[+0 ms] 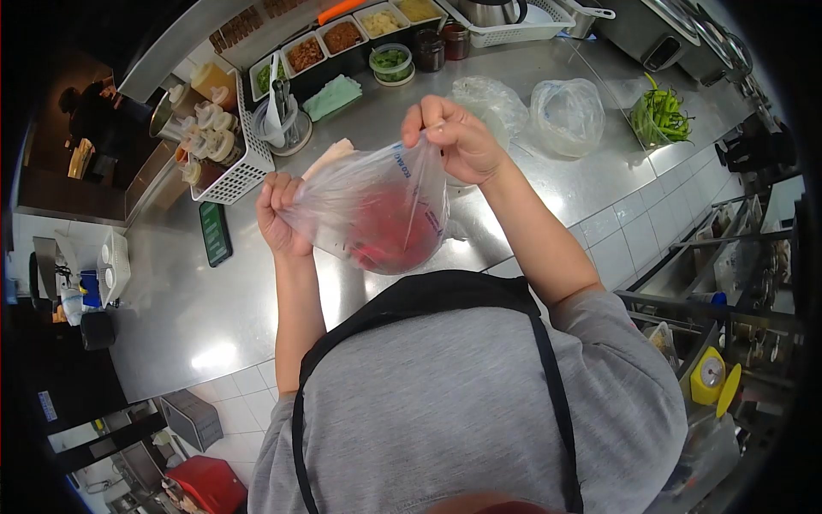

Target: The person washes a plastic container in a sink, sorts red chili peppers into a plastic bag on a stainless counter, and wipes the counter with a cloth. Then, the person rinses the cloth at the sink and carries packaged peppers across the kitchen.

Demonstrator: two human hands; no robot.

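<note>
A clear plastic bag (342,193) with blue print hangs stretched between my two hands, above the steel counter. Red contents (398,227), seen through the plastic, fill its lower part; their kind cannot be made out. My left hand (281,210) is closed on one upper corner of the bag. At the opposite corner, my right hand (458,137) pinches the plastic between thumb and fingers. Behind the bag, a pale, light-coloured item (330,158) shows only in part.
On the steel counter (171,300) lies a phone (216,233), beside a white basket (244,171) of squeeze bottles. Trays of toppings (342,36) and a green cloth (333,98) are at the back. Right of my hands are plastic bags (567,118) and green chillies (661,116).
</note>
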